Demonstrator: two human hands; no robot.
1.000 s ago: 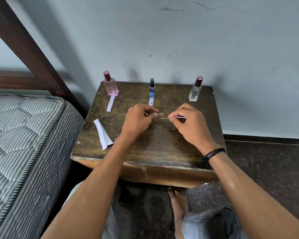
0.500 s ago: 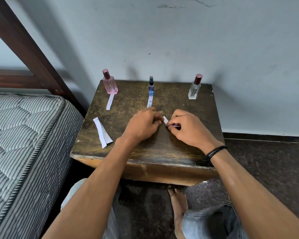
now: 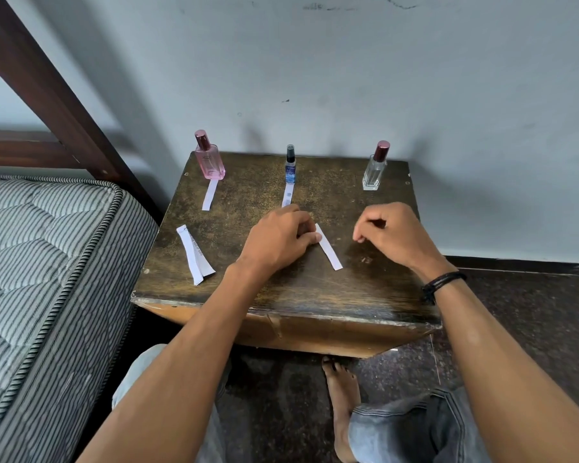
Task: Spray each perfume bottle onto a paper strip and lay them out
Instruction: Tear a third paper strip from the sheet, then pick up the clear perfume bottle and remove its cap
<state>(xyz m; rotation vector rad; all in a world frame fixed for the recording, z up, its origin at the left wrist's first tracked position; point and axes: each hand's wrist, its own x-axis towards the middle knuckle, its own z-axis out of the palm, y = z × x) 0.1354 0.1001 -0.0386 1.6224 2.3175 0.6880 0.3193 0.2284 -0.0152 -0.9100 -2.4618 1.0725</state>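
Three perfume bottles stand along the back of the wooden table [image 3: 365, 295]: a pink bottle [image 3: 210, 160] at the left, a small blue bottle [image 3: 290, 165] in the middle, a clear bottle [image 3: 375, 168] at the right. A paper strip [image 3: 210, 194] lies in front of the pink one and another strip [image 3: 287, 195] in front of the blue one. My left hand [image 3: 278, 240] pinches the upper end of a third white strip [image 3: 330, 250], which lies slanted on the table. My right hand [image 3: 390, 233] hovers just right of it, fingers loosely curled, holding nothing.
Spare folded paper strips [image 3: 194, 253] lie near the table's left edge. A striped mattress [image 3: 37, 279] and a dark wooden bed frame [image 3: 57, 105] stand at the left. A grey wall rises behind the table. My knees and a bare foot [image 3: 343, 396] are below the front edge.
Both hands were together on the strip; now my right hand has let go and moved right, and the strip lies stretched out on the table under my left fingers.
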